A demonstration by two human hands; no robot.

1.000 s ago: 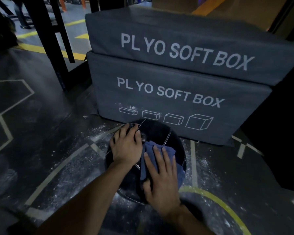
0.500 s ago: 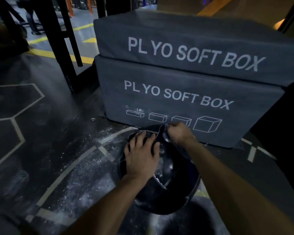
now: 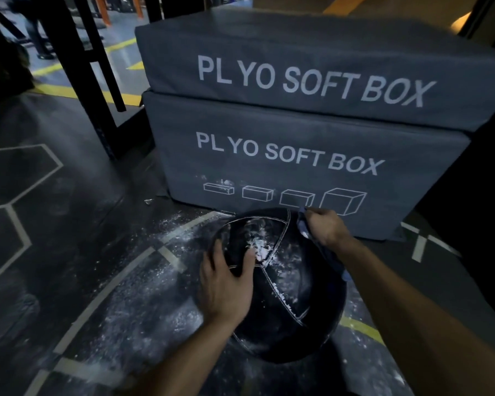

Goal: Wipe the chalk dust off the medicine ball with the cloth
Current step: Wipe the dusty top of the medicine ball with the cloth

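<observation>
A black medicine ball (image 3: 295, 284) with pale stitched seams sits on the dark floor in front of the boxes. White chalk dust is smeared over its top panel. My left hand (image 3: 226, 281) lies on the ball's left side, fingers spread over a seam. At the ball's upper right edge my right hand (image 3: 325, 227) grips a dark blue cloth (image 3: 330, 258), which hangs down under my forearm along the ball's right side.
Two stacked grey boxes (image 3: 297, 132) marked "PL YO SOFT BOX" stand right behind the ball. Black rack legs (image 3: 89, 72) rise at the back left. Chalk powder (image 3: 155, 304) is scattered over the floor left of the ball. A person's legs (image 3: 37, 35) show far back left.
The right hand went from pressing the cloth flat on the ball's top to gripping it at the far right edge. The left hand slid lower on the ball, uncovering the chalk patch.
</observation>
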